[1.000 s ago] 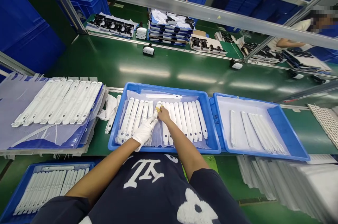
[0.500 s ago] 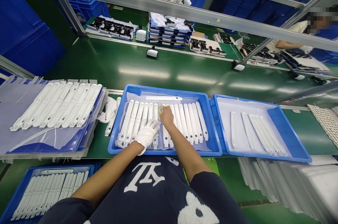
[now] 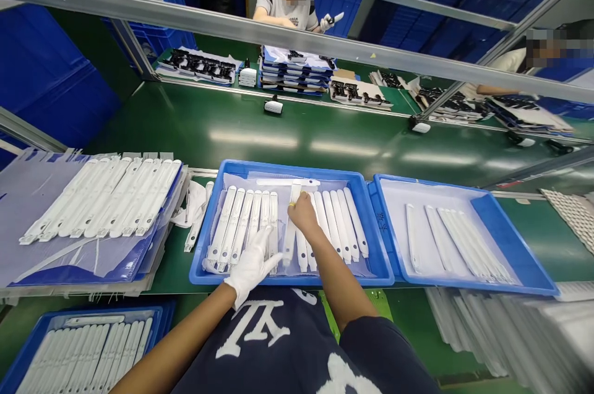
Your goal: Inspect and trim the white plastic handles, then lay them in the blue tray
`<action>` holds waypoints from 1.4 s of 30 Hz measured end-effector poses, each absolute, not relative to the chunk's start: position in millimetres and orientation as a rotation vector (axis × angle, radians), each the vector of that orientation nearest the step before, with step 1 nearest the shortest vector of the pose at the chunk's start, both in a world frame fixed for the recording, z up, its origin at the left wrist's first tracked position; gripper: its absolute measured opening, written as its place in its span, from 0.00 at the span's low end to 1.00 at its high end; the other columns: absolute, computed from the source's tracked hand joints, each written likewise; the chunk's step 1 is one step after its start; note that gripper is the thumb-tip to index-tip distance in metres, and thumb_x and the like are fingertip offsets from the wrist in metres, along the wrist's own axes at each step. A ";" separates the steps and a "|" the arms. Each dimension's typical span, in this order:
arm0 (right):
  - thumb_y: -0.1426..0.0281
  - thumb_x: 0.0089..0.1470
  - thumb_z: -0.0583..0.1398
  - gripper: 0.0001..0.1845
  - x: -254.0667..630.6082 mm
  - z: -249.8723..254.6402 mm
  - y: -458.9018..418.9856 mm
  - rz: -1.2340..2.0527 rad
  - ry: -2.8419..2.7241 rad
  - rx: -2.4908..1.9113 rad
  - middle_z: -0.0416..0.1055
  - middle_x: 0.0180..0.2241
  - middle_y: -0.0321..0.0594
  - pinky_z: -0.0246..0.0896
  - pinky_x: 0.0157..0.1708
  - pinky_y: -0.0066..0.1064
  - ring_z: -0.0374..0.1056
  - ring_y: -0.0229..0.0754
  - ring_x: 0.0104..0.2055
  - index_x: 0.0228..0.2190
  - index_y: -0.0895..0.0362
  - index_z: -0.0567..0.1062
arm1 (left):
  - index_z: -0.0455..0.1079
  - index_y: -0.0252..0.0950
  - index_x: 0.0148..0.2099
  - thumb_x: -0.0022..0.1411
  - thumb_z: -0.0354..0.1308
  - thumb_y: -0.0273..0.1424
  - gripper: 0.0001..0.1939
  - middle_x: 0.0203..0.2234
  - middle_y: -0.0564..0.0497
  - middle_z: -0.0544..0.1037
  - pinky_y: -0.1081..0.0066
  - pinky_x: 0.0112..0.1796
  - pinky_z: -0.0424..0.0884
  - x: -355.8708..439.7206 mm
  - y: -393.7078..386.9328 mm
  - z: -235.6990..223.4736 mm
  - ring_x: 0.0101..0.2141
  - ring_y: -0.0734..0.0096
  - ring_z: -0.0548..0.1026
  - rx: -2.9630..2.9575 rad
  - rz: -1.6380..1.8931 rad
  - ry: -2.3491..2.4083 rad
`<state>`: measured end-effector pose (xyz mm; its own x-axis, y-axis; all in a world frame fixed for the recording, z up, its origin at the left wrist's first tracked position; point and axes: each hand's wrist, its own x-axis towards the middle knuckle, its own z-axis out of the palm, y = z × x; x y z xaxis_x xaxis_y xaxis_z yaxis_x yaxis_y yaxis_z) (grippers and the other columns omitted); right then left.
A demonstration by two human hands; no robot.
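Note:
In front of me is a blue tray (image 3: 292,280) with long, flat white plastic strips lying side by side in two groups. My right hand (image 3: 304,214), bare with yellow on the fingertips, pinches the upper half of one white plastic strip (image 3: 288,242), which stands a little apart from its neighbours. My left hand (image 3: 250,265) wears a white glove; its thumb and fingers are spread over the lower ends of the left group of strips (image 3: 241,218). Whether the glove touches them I cannot tell. One more strip (image 3: 288,182) lies crosswise along the tray's far side.
To the right, another blue tray (image 3: 468,286) holds several strips. At left, strips lie on a stack of sheets (image 3: 153,245), with a blue tray (image 3: 160,313) of strips below. Beyond the green bench (image 3: 185,115), two people work behind a metal rail (image 3: 223,21).
My right hand has taken hold of a strip and shifted slightly right with it. My left hand has drawn back a little and its thumb has spread. The view has tilted up slightly.

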<state>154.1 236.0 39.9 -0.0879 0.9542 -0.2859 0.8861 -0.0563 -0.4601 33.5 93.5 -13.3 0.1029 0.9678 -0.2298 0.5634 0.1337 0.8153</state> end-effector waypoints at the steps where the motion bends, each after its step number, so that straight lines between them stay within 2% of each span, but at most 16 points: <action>1: 0.71 0.64 0.57 0.16 155.8 53.7 233.3 0.866 -2.024 -1.962 0.71 0.51 0.49 0.72 0.46 0.43 0.71 0.48 0.48 0.52 0.61 0.70 | 0.62 0.33 0.65 0.68 0.53 0.43 0.29 0.61 0.36 0.70 0.48 0.65 0.58 34.5 90.6 -4.7 0.64 0.50 0.64 1.485 0.615 1.525; 3: 0.76 0.60 0.54 0.19 158.0 82.6 223.0 0.934 -1.939 -1.786 0.70 0.49 0.50 0.71 0.48 0.42 0.70 0.47 0.49 0.53 0.62 0.67 | 0.66 0.33 0.61 0.69 0.50 0.47 0.27 0.51 0.39 0.78 0.54 0.57 0.70 35.8 83.9 14.4 0.53 0.54 0.76 1.397 0.611 1.404; 5: 0.76 0.59 0.52 0.22 159.6 110.3 206.7 0.980 -1.879 -1.607 0.71 0.50 0.48 0.70 0.49 0.40 0.70 0.45 0.49 0.54 0.60 0.65 | 0.70 0.34 0.56 0.72 0.43 0.49 0.27 0.37 0.45 0.81 0.64 0.40 0.79 34.8 75.4 33.1 0.33 0.64 0.81 1.337 0.578 1.274; 7: 0.75 0.60 0.50 0.22 162.3 133.8 187.2 1.111 -1.801 -1.374 0.72 0.49 0.46 0.72 0.46 0.39 0.71 0.43 0.46 0.55 0.56 0.64 | 0.72 0.34 0.50 0.73 0.39 0.51 0.30 0.26 0.50 0.79 0.72 0.24 0.72 31.2 66.2 47.3 0.19 0.73 0.73 1.278 0.534 1.156; 9: 0.73 0.62 0.50 0.21 166.8 152.3 167.9 1.425 -1.620 -0.995 0.73 0.48 0.45 0.71 0.46 0.41 0.72 0.44 0.45 0.55 0.53 0.65 | 0.72 0.34 0.44 0.72 0.41 0.54 0.30 0.19 0.55 0.73 0.75 0.19 0.64 26.5 57.8 55.5 0.13 0.77 0.65 1.171 0.515 0.980; 13: 0.65 0.67 0.53 0.14 177.4 178.2 139.5 1.727 -1.489 -0.655 0.76 0.46 0.44 0.63 0.56 0.45 0.71 0.46 0.52 0.52 0.51 0.71 | 0.71 0.36 0.37 0.67 0.49 0.57 0.28 0.18 0.55 0.70 0.73 0.25 0.67 21.3 45.6 58.2 0.18 0.75 0.65 1.068 0.563 0.678; 17: 0.56 0.67 0.54 0.21 180.4 186.8 128.7 1.861 -1.436 -0.607 0.76 0.48 0.45 0.60 0.58 0.47 0.70 0.49 0.56 0.56 0.50 0.71 | 0.70 0.37 0.36 0.63 0.57 0.57 0.26 0.26 0.52 0.72 0.69 0.35 0.71 22.1 36.4 53.4 0.28 0.70 0.70 1.069 0.676 0.708; 20: 0.44 0.63 0.52 0.32 174.8 176.4 130.9 2.047 -1.314 -0.535 0.77 0.46 0.48 0.67 0.52 0.46 0.74 0.49 0.47 0.57 0.52 0.72 | 0.71 0.37 0.36 0.62 0.56 0.59 0.28 0.25 0.52 0.71 0.68 0.34 0.71 22.3 33.8 54.0 0.27 0.70 0.69 1.050 0.657 0.724; 23: 0.41 0.58 0.56 0.37 165.1 161.3 139.3 2.179 -1.104 -0.492 0.76 0.37 0.43 0.70 0.42 0.41 0.73 0.42 0.34 0.56 0.54 0.74 | 0.73 0.35 0.36 0.63 0.54 0.59 0.30 0.23 0.52 0.71 0.70 0.31 0.69 22.4 35.3 63.1 0.25 0.71 0.69 1.083 0.632 0.671; 25: 0.43 0.56 0.61 0.35 158.4 157.1 147.1 2.203 -0.945 -0.483 0.73 0.32 0.37 0.70 0.37 0.34 0.67 0.36 0.29 0.54 0.54 0.76 | 0.74 0.34 0.43 0.64 0.54 0.57 0.29 0.22 0.52 0.72 0.74 0.25 0.65 22.6 36.4 72.2 0.20 0.76 0.67 1.001 0.633 0.567; 28: 0.49 0.59 0.62 0.25 149.7 162.6 161.6 2.210 -0.722 -0.521 0.68 0.30 0.32 0.68 0.30 0.26 0.59 0.32 0.26 0.49 0.53 0.78 | 0.68 0.35 0.57 0.62 0.63 0.52 0.31 0.27 0.51 0.76 0.76 0.22 0.63 22.9 36.9 88.6 0.17 0.79 0.67 0.887 0.686 0.504; 30: 0.53 0.64 0.58 0.21 144.9 169.1 172.8 2.223 -0.626 -0.565 0.66 0.29 0.31 0.65 0.26 0.22 0.56 0.31 0.25 0.49 0.51 0.78 | 0.70 0.35 0.53 0.59 0.68 0.48 0.28 0.30 0.50 0.76 0.75 0.25 0.66 23.4 38.3 101.1 0.22 0.77 0.70 0.882 0.743 0.595; 32: 0.55 0.66 0.56 0.19 140.6 173.1 183.8 2.219 -0.562 -0.586 0.63 0.28 0.30 0.62 0.23 0.19 0.54 0.31 0.23 0.52 0.49 0.75 | 0.72 0.34 0.43 0.59 0.69 0.45 0.21 0.29 0.52 0.73 0.75 0.26 0.68 24.8 42.0 112.7 0.24 0.76 0.70 0.868 0.785 0.727; 35: 0.60 0.68 0.55 0.15 135.9 172.3 195.6 2.138 -0.533 -0.635 0.62 0.27 0.29 0.58 0.19 0.15 0.55 0.29 0.22 0.52 0.49 0.74 | 0.73 0.37 0.51 0.57 0.72 0.40 0.22 0.29 0.55 0.72 0.74 0.30 0.70 28.0 48.9 124.2 0.27 0.75 0.69 0.847 0.895 0.909; 38: 0.68 0.64 0.59 0.14 133.2 167.4 199.0 1.972 -0.607 -0.737 0.64 0.30 0.29 0.63 0.22 0.15 0.60 0.28 0.25 0.51 0.49 0.74 | 0.68 0.38 0.60 0.59 0.71 0.38 0.30 0.31 0.53 0.76 0.72 0.35 0.72 29.9 51.9 127.5 0.31 0.72 0.73 0.793 0.963 0.961; 42: 0.73 0.59 0.63 0.24 131.5 163.2 196.0 1.850 -0.685 -0.839 0.70 0.38 0.30 0.73 0.34 0.21 0.70 0.32 0.36 0.55 0.44 0.71 | 0.72 0.35 0.53 0.66 0.65 0.40 0.19 0.30 0.48 0.80 0.68 0.39 0.75 27.3 50.2 128.0 0.34 0.66 0.78 0.701 0.924 0.925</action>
